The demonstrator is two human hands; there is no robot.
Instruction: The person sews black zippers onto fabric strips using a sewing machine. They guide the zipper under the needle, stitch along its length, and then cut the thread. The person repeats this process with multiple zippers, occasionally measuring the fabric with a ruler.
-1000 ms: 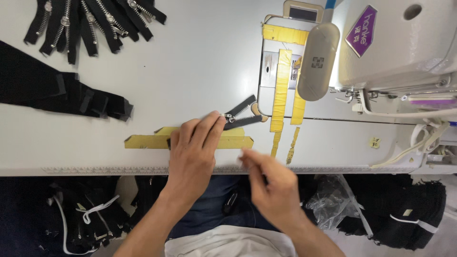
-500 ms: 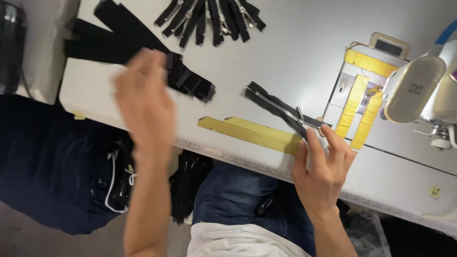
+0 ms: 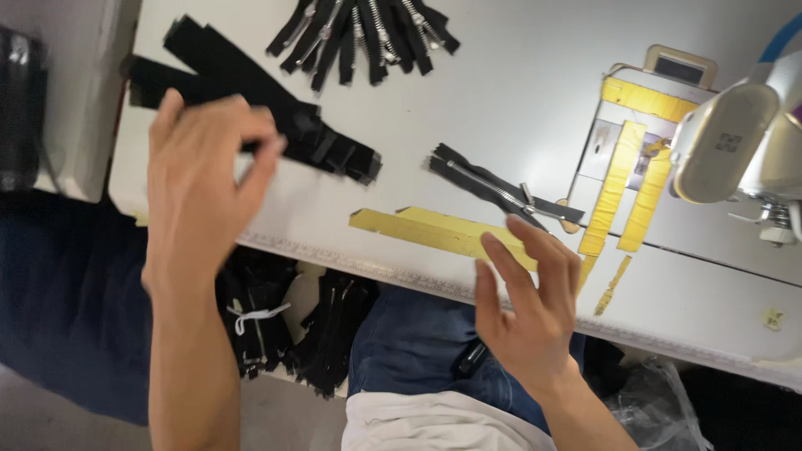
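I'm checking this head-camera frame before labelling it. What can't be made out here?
- Head view: whether the left hand grips the black strips or only hovers; the hand covers the contact and is motion-blurred.
- Whether the right hand touches the yellow strip; its fingers hide that end.
- The sewing machine: cut off by the right edge.
- The zipper pile: cut by the top edge.
- Dark bundles under the table: in shadow.
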